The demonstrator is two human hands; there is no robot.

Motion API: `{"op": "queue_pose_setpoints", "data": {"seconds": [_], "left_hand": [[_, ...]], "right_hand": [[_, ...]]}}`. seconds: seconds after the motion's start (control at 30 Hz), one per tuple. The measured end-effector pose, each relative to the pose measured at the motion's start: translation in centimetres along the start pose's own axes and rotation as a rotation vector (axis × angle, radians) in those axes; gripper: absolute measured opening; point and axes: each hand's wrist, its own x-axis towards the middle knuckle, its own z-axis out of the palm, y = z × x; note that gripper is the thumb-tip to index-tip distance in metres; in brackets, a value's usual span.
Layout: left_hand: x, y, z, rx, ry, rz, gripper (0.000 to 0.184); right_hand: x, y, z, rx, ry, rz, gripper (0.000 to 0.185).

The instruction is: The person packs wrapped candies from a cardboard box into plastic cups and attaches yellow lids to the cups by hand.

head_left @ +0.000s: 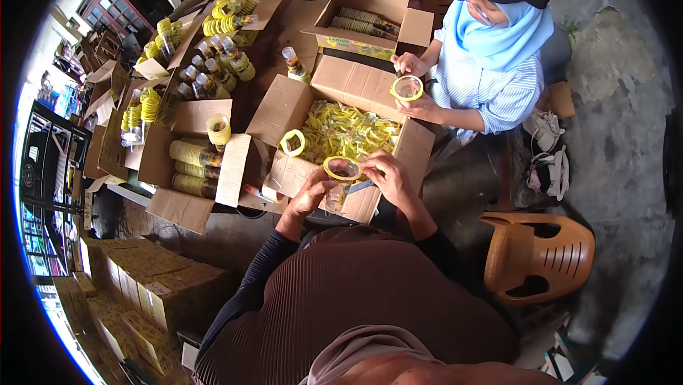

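A clear plastic cup with a yellow rim is gripped by the left hand; the right hand's fingers are bent at its rim. Beyond, an open brown cardboard box holds small yellow packets. A person holds another cup.

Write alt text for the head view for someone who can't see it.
The wearer's left hand holds a yellow-rimmed clear plastic cup, right hand at its rim, beside an open cardboard box of yellow packets. A co-worker in a light-blue headscarf holds a similar cup; stacked cups sit in another carton.
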Motion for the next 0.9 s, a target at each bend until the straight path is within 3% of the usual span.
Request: {"op": "queue_pose_setpoints", "data": {"seconds": [0.1,0.17,0.23,0.27,0.5,0.6,0.77,0.9], "left_hand": [[0.2,-0.1,1.3,0.226,0.138,-0.065,0.053],[0.5,-0.1,3.1,0.216,0.223,-0.041,0.058],[1.0,0.5,4.1,0.858,0.359,0.015,0.064],[1.2,-0.4,4.1,0.915,0.443,0.132,0.068],[0.7,0.1,3.4,1.016,0.404,0.076,0.061],[0.0,0.6,2.6,0.921,0.347,-0.005,0.055],[-0.7,1.9,0.8,0.733,0.235,-0.181,0.050],[-0.2,1.3,-1.4,0.750,0.145,-0.012,0.051]], "right_hand": [[-0.7,0.2,-0.2,-0.098,0.005,-0.022,0.012],[-1.0,-0.1,-0.3,-0.142,0.006,-0.017,0.010],[-1.2,-0.6,-0.4,-0.312,-0.024,-0.059,0.009],[-1.4,-0.3,0.0,-0.344,-0.026,-0.084,0.010],[-1.5,-0.6,0.2,-0.334,-0.082,-0.083,0.008],[-1.5,-0.9,0.5,-0.278,-0.131,-0.010,0.009],[-1.6,-0.5,2.1,0.117,-0.115,0.156,0.010],[-1.6,0.2,3.2,0.129,-0.078,0.197,0.008]]}}
